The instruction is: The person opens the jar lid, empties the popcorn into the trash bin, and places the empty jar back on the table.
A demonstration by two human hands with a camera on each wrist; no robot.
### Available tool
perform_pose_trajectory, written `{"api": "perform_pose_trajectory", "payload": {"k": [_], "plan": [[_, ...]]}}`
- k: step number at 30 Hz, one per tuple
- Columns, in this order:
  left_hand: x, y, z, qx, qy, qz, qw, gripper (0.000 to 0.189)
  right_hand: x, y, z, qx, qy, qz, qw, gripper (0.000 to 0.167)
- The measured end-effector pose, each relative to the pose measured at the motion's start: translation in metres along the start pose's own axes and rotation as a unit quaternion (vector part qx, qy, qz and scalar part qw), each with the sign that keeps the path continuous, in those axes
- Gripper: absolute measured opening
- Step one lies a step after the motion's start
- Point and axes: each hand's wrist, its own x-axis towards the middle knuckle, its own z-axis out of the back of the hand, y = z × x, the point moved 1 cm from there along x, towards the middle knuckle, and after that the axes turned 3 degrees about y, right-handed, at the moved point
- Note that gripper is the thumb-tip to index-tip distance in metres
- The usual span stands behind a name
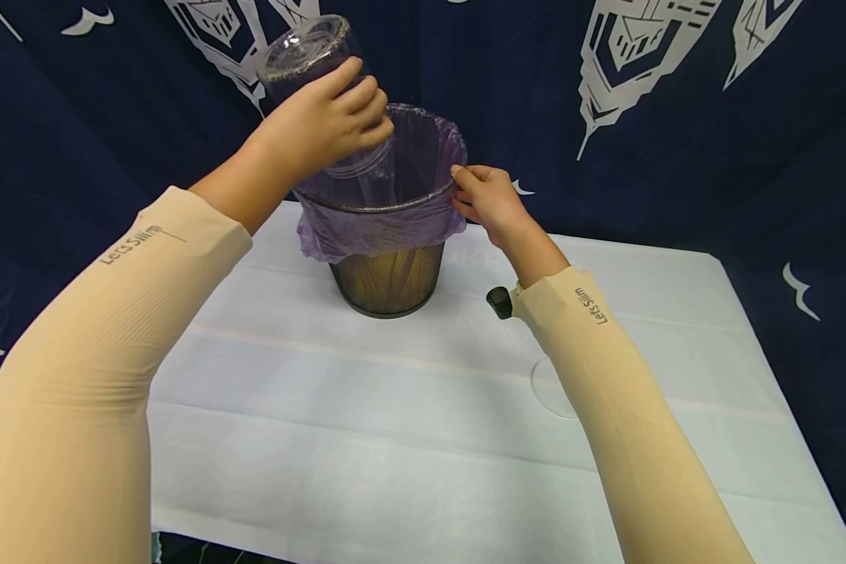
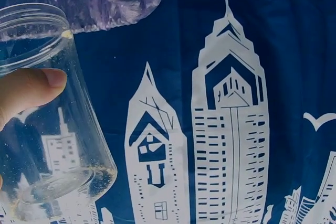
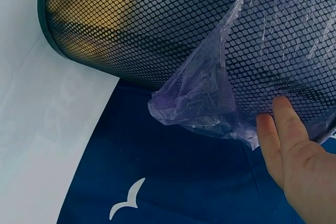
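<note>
My left hand (image 1: 327,117) grips a clear jar (image 1: 303,59), tipped mouth-down over the bin's opening. In the left wrist view my thumb (image 2: 37,90) lies across the jar's side, and yellowish crumbs cling near its base (image 2: 102,174). The black mesh bin (image 1: 388,286) stands upright, lined with a purple plastic bag (image 1: 374,227) folded over the rim. My right hand (image 1: 493,204) pinches the bin's right rim, thumb on top. Its fingers reach under the rim against the mesh side in the right wrist view (image 3: 299,156).
Something yellow (image 3: 100,3) shows through the mesh low in the bin. A clear round lid (image 1: 551,392) lies on the white-covered table (image 1: 366,439), partly behind my right forearm. A dark blue curtain (image 1: 677,172) with white building prints hangs right behind the bin.
</note>
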Motion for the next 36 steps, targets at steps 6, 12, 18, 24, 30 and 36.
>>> {"api": "perform_pose_trajectory", "payload": {"k": [6, 12, 18, 24, 30, 36], "plan": [[-0.003, -0.001, -0.001, -0.009, -0.017, 0.038, 0.9991, 0.07, 0.0, -0.001, 0.0, -0.001, 0.0, 0.004, 1.0, 0.048], [-0.009, -0.001, -0.004, -0.07, -0.084, 0.12, 0.9867, 0.059, 0.001, -0.001, 0.0, -0.006, 0.001, 0.002, 1.0, 0.048], [-0.013, 0.003, -0.001, -0.24, 0.031, 0.199, 0.9496, 0.077, 0.001, -0.001, -0.001, -0.009, -0.001, 0.001, 1.0, 0.049], [-0.016, 0.009, 0.001, -0.384, 0.079, 0.303, 0.8689, 0.095, 0.001, -0.002, -0.001, -0.004, -0.003, 0.001, 1.0, 0.048], [-0.022, 0.01, 0.001, -0.502, 0.052, 0.388, 0.7709, 0.101, 0.001, -0.001, 0.0, -0.004, -0.002, 0.0, 1.0, 0.049], [-0.025, 0.009, 0.007, -0.602, -0.013, 0.45, 0.6599, 0.093, 0.0, -0.002, 0.0, -0.009, -0.006, 0.002, 0.9999, 0.048]]}}
